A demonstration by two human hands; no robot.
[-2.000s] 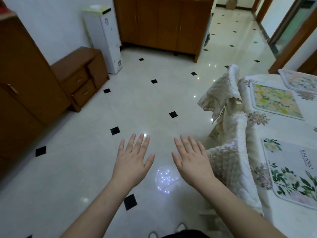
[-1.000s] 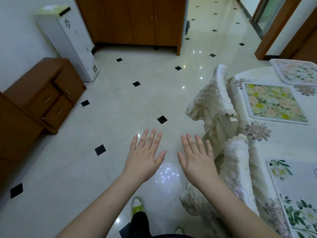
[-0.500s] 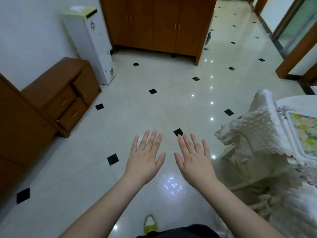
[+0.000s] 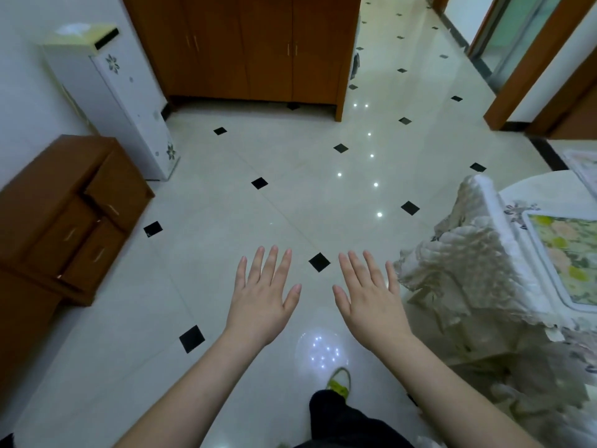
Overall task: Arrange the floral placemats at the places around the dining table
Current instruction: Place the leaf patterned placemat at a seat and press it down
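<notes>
My left hand (image 4: 263, 299) and my right hand (image 4: 371, 302) are held out over the floor, palms down, fingers spread and straight, holding nothing. At the right edge, a yellow-green floral placemat (image 4: 568, 257) lies flat on the dining table (image 4: 549, 192), partly cut off by the frame. A corner of a second pale floral placemat (image 4: 584, 166) shows farther back on the table. Both hands are well left of the table and touch neither mat.
A chair draped in a quilted cream cover (image 4: 468, 270) stands between my right hand and the table. A brown drawer unit (image 4: 71, 215), a white cabinet (image 4: 109, 92) and a tall wooden wardrobe (image 4: 245, 46) line the left and back. Tiled floor (image 4: 274, 195) lies ahead.
The view has swung left, away from the table; the green-leaf placemat near me has left the frame. Both hands stay spread and empty in front of me. My foot has stepped forward.
</notes>
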